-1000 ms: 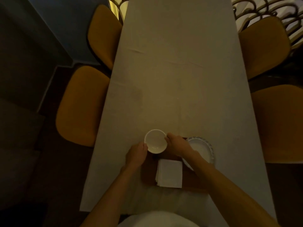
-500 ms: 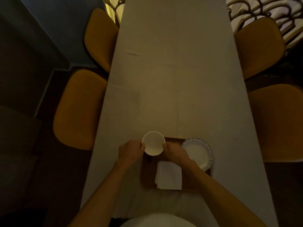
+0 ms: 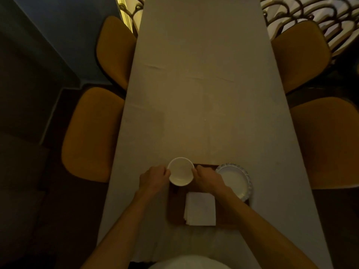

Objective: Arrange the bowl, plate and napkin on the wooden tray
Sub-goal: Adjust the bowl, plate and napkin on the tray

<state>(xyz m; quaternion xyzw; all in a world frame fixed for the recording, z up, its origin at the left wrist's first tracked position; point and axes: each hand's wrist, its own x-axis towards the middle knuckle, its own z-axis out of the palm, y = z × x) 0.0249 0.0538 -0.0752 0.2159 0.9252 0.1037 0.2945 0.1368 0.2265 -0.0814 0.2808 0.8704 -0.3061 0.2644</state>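
Both hands grip the white bowl [image 3: 180, 171] by its rim from opposite sides: the left hand [image 3: 154, 178] has its fingers curled in against the left edge, and the right hand [image 3: 206, 177] pinches the right edge with thumb and fingers drawn close. The two bare forearms come up from the bottom of the view and converge on the bowl, wrists fairly straight. The bowl sits over the far left corner of the wooden tray [image 3: 175, 210], part of it overhanging the cloth-covered table [image 3: 204, 84]; in this dim light it is hard to say whether it rests on the tray or is held just above it. The folded white napkin [image 3: 201, 209] lies in the near middle of the tray. The scallop-edged plate [image 3: 236, 181] lies at the tray's far right, its near-left edge hidden by the right wrist. Much of the tray is covered by the arms.
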